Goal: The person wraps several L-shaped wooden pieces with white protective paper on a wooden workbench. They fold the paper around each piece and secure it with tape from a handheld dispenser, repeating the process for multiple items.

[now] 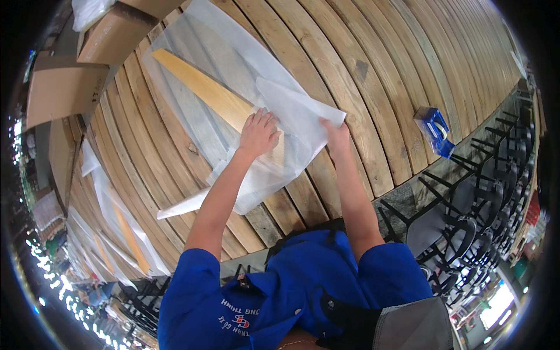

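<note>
A long, light-brown wooden board [204,84] lies slantwise on a translucent white wrapping sheet [192,35] in front of me. Part of the sheet is folded over the board's near end. My left hand [259,134] rests on that end with its fingers laid out, pressing on board and sheet. My right hand [336,135] grips the sheet's right edge, thumb on top, and holds it raised a little off the table. The right fingers are partly hidden under the sheet.
The slatted wooden table [361,70] curves away ahead. A blue tape dispenser [434,129] stands near its right edge. Cardboard boxes [70,87] sit at the far left. More wrapped boards [128,233] lie at the left. Black metal-legged chairs or frames [461,204] crowd the right.
</note>
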A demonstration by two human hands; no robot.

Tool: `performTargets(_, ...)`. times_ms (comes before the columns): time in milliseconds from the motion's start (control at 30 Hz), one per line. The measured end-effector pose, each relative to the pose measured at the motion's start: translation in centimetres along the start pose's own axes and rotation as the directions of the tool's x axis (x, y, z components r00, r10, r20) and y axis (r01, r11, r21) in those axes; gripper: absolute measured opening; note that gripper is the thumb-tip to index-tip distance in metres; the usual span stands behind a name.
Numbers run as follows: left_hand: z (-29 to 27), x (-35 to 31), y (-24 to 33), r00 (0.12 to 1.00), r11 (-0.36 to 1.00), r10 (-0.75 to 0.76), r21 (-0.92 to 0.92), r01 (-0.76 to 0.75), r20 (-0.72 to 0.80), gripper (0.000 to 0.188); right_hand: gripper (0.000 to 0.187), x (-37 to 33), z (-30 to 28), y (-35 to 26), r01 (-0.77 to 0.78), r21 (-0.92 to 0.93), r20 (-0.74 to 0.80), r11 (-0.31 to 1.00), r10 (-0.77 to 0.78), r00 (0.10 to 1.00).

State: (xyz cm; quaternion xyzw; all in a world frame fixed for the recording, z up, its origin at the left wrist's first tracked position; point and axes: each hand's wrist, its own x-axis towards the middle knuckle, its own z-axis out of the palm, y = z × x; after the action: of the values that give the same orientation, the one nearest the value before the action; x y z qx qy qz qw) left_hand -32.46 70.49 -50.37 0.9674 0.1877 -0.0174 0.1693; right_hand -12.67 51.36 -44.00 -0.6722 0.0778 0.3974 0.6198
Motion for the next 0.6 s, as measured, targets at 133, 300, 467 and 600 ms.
performTargets(133,-4.2,2.0,1.7,0.994,0.999,0.004,0.047,-0.010,0.113,0.048,0.034,-1.8,1.2,-1.3,0.077,-0.112,-0.058,0.991,-0.084,0.995)
performTargets(300,-2.8,0.6,1.6,0.989,0.987,-0.111,0.126,0.099,0.095,0.047,0.020,-9.3,2.0,1.7,0.545,-0.440,0.202,0.714,-0.513,0.834)
performTargets(467,-5.7,-6.6,5.6,0.984,0.988,-0.153,0.004,0.153,0.096,0.053,0.034,-12.5,0.5,6.5,0.801,-0.447,0.637,0.399,-0.487,0.598)
performTargets(600,-4.9,-15.9,8.1,0.940,0.937,-0.341,0.068,0.342,-0.025,0.053,0.037,-11.9,-1.0,8.8,0.891,-0.426,0.829,0.155,-0.328,0.453)
